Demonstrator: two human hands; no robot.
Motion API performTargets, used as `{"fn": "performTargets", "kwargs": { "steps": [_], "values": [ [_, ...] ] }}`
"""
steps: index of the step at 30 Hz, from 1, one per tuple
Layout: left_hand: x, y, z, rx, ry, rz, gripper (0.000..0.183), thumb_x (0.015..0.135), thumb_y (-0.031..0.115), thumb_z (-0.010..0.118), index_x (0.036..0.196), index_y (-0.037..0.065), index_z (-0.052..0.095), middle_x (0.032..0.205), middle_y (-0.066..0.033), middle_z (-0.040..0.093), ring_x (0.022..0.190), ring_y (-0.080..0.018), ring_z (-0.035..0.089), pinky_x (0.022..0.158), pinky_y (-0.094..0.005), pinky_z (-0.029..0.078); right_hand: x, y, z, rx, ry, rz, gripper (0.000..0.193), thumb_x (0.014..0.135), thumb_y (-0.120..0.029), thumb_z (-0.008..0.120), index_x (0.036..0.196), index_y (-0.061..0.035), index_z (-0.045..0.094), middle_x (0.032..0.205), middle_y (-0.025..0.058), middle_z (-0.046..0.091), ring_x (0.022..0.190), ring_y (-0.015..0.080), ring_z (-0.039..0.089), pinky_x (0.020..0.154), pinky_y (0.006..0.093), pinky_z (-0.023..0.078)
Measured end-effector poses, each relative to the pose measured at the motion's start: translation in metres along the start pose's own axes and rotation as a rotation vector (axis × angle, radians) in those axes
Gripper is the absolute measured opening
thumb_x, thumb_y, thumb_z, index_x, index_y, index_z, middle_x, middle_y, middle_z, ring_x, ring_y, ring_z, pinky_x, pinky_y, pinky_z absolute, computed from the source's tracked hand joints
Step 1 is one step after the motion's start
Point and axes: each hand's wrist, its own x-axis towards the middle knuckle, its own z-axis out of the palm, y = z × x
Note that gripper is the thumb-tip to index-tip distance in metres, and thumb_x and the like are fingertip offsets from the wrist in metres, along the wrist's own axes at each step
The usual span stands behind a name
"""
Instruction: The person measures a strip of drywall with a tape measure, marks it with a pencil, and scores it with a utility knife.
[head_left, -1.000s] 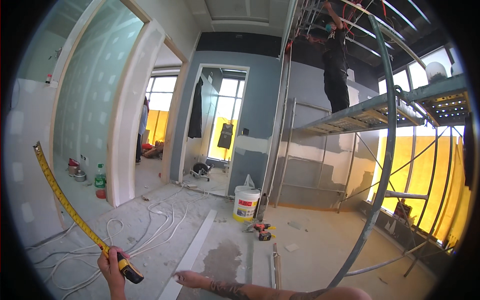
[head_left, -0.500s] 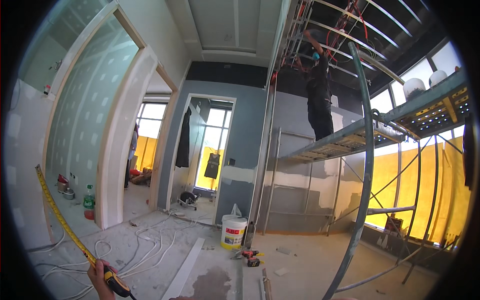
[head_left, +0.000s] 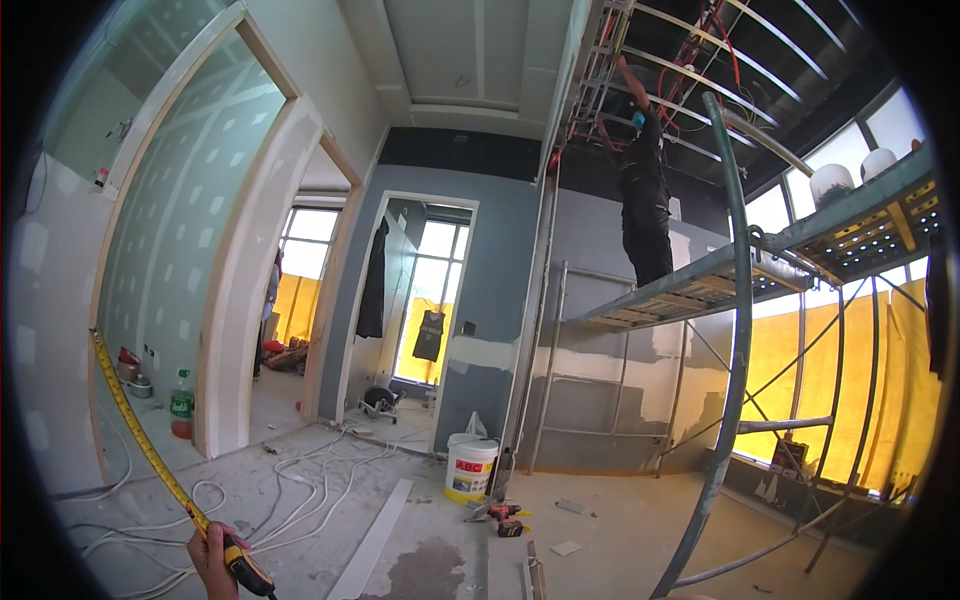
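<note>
At the lower left, my left hand is closed around a tape measure with a black and yellow case. Its yellow blade is drawn out and slants up to the left, bowing slightly. The blade's tip appears over the lower left edge of a timber-framed doorway; whether it touches the frame I cannot tell. My right hand does not show clearly in the picture.
White cables loop over the concrete floor beside a long pale strip. A white bucket and a red cordless drill stand mid-floor. On the right is scaffolding, with a person on its platform reaching toward the ceiling.
My left hand and the tape measure have shifted slightly right, the blade's tip with them. The whole view has also moved a little. The person on the scaffold still reaches up.
</note>
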Motion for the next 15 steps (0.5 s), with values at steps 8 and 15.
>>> {"fn": "performTargets", "kwargs": {
  "steps": [8, 15],
  "values": [
    [0.0, -0.001, -0.002, -0.009, -0.017, -0.022, 0.032, 0.097, 0.03, 0.053, 0.082, 0.002, 0.055, 0.067, -0.005, 0.054, 0.055, -0.015, 0.06, 0.049, -0.0258, 0.046, 0.003, -0.005, -0.001, -0.047, -0.045, 0.042, 0.067, 0.073, -0.04, 0.067, 0.135, -0.0219, 0.048, 0.115, 0.0202, 0.063, 0.106, 0.0369, 0.06, 0.092, 0.0485, 0.048],
    [-0.003, -0.002, -0.004, 0.008, -0.019, -0.025, 0.033, 0.097, 0.031, 0.053, 0.082, 0.002, 0.055, 0.067, -0.0052, 0.055, 0.054, -0.0153, 0.061, 0.049, -0.0263, 0.047, -0.011, -0.024, -0.014, -0.055, -0.049, 0.049, 0.066, 0.073, -0.04, 0.068, 0.134, -0.0226, 0.049, 0.115, 0.02, 0.064, 0.105, 0.0369, 0.061, 0.092, 0.0481, 0.048]
  ]
}}
